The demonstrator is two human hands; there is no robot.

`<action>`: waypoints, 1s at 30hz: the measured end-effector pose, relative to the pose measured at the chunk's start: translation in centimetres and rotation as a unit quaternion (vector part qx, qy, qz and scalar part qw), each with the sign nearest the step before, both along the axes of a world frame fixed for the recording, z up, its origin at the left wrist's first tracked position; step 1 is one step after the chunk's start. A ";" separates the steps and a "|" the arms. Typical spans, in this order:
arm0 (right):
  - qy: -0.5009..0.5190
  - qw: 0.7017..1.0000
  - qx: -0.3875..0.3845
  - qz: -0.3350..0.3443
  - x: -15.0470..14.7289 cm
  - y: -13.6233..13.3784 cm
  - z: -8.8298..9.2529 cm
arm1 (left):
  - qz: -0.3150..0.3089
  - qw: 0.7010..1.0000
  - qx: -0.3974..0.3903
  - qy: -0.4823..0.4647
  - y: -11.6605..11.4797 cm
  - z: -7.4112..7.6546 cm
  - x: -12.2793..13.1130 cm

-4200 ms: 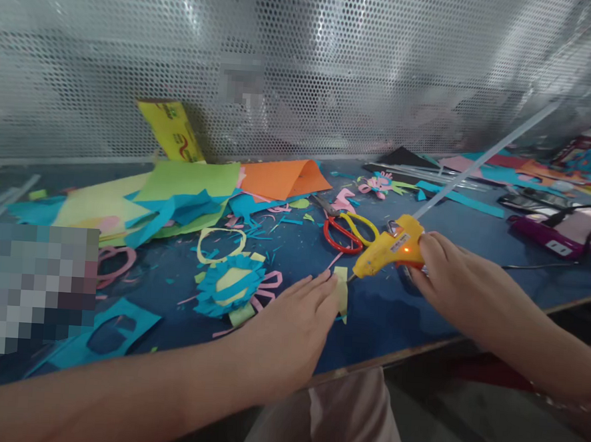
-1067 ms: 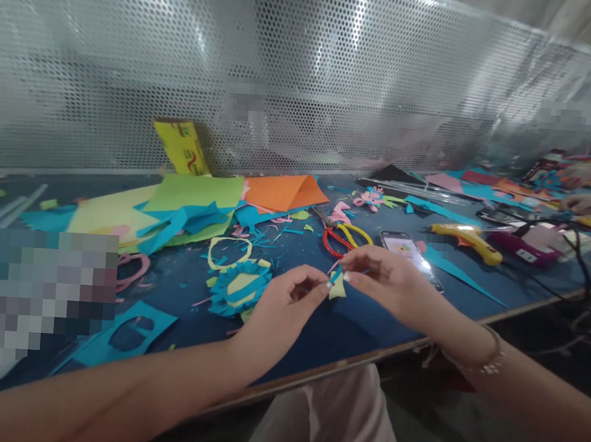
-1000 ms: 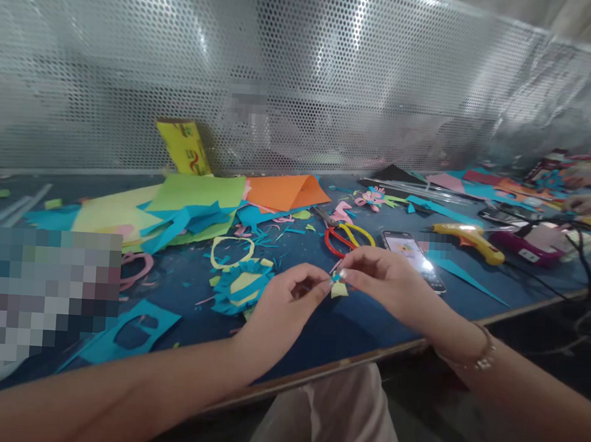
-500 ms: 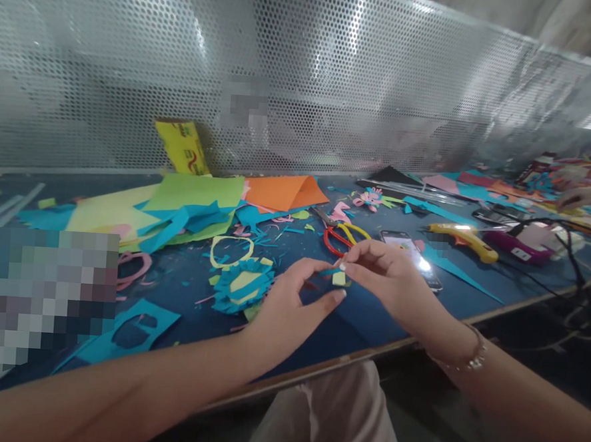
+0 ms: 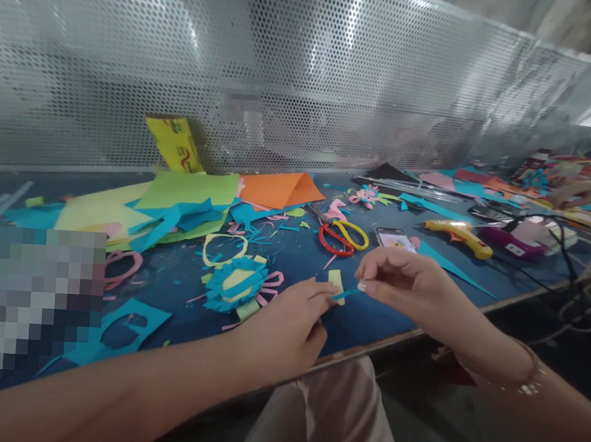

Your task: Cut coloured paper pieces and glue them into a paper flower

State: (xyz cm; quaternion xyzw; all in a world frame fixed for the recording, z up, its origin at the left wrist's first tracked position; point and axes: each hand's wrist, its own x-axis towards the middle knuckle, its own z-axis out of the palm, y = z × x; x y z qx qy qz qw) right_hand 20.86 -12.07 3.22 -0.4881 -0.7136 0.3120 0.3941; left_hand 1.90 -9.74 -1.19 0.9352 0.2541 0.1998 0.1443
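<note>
Near the table's front edge, a narrow blue paper strip (image 5: 346, 295) stretches between my two hands. My right hand (image 5: 416, 288) pinches one end between thumb and fingers. The other end disappears under the fingertips of my left hand (image 5: 286, 324), which are closed together on it. A small pale yellow paper piece (image 5: 335, 279) sits behind and partly under the strip. Left of my left hand lies a blue fringed paper flower (image 5: 236, 284) with a pale yellow centre, and pink paper loops (image 5: 271, 283) show beside it.
Scissors (image 5: 342, 238) with red and yellow handles lie beyond my hands, near a phone (image 5: 394, 239). A yellow glue gun (image 5: 457, 236) with its cord is at right. Coloured sheets (image 5: 192, 191) and scraps cover the left. Another person's hand (image 5: 577, 193) is at far right.
My hands have come down and moved apart, the right one rightward, with the blue strip now stretched between them. The pale yellow piece now shows longer. The pink loops have come into view.
</note>
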 end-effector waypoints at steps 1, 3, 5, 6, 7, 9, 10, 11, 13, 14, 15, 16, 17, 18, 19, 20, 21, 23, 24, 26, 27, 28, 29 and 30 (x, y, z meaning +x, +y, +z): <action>0.004 1.000 -0.007 0.006 0.2 -0.2 0.1 | -0.003 1.000 0.005 0.011 0.0 0.0 0.0; 0.009 1.000 -0.018 0.014 0.8 -0.8 0.7 | -0.006 0.999 0.017 0.030 -0.2 0.1 0.1; 0.008 1.000 -0.015 0.007 1.6 -1.6 1.6 | -0.009 0.998 0.032 0.051 -0.3 0.3 0.1; 0.009 1.000 -0.008 -0.001 2.1 -2.0 2.2 | -0.013 0.997 0.040 0.064 -0.3 0.3 0.2; 0.011 1.000 0.001 -0.008 2.6 -2.2 2.7 | -0.019 0.996 0.048 0.078 -0.3 0.4 0.2; 0.020 1.000 0.000 -0.004 3.3 -2.3 3.3 | -0.031 0.992 0.061 0.103 -0.3 0.5 0.1; 0.020 1.000 -0.017 0.010 3.5 -2.0 3.3 | -0.035 0.991 0.066 0.114 -0.3 0.5 0.1; 0.015 0.998 -0.045 0.032 3.5 -1.4 3.1 | -0.036 0.990 0.070 0.120 -0.3 0.5 0.0; -0.003 0.991 -0.113 0.069 3.0 0.1 2.0 | -0.036 0.988 0.077 0.125 -0.3 0.5 0.0; -0.015 0.986 -0.142 0.081 2.7 0.9 1.2 | -0.039 0.988 0.081 0.126 -0.3 0.5 -0.1; -0.017 0.984 -0.156 0.086 2.3 1.7 0.5 | -0.042 0.987 0.086 0.127 -0.4 0.5 -0.1; -0.017 0.982 -0.163 0.089 2.0 2.4 -0.3 | -0.047 0.987 0.091 0.127 -0.4 0.5 -0.1; -0.016 0.983 -0.163 0.088 1.7 3.0 -0.9 | -0.052 0.986 0.094 0.128 -0.5 0.6 -0.1; -0.010 0.984 -0.160 0.083 1.4 3.4 -1.4 | -0.055 0.986 0.094 0.129 -0.5 0.6 -0.1; -0.002 0.985 -0.157 0.077 1.3 3.6 -1.8 | -0.056 0.986 0.092 0.129 -0.5 0.6 -0.1; 0.007 0.985 -0.155 0.070 1.1 3.8 -2.0 | -0.054 0.986 0.088 0.129 -0.5 0.6 -0.1; 0.014 0.986 -0.154 0.065 1.0 3.9 -2.2 | -0.052 0.987 0.083 0.128 -0.5 0.6 -0.1; 0.020 0.986 -0.154 0.061 0.9 4.0 -2.3 | -0.047 0.988 0.074 0.130 -0.4 0.7 -0.1; 0.017 0.986 -0.155 0.063 0.9 4.0 -2.4 | -0.046 0.988 0.070 0.130 -0.4 0.7 -0.1; 0.006 0.986 -0.154 0.067 0.9 4.1 -2.5 | -0.048 0.988 0.065 0.129 -0.3 0.7 -0.1; -0.001 0.986 -0.153 0.070 1.0 4.2 -2.6 | -0.049 0.988 0.065 0.128 -0.3 0.8 -0.1; -0.006 0.986 -0.150 0.072 1.0 4.3 -2.6 | -0.051 0.989 0.065 0.125 -0.3 0.8 -0.1; -0.012 0.986 -0.146 0.074 1.1 4.4 -2.7 | -0.051 0.989 0.067 0.123 -0.3 0.8 -0.1; -0.018 0.987 -0.142 0.075 1.1 4.5 -2.8 | -0.051 0.989 0.069 0.122 -0.2 0.8 -0.1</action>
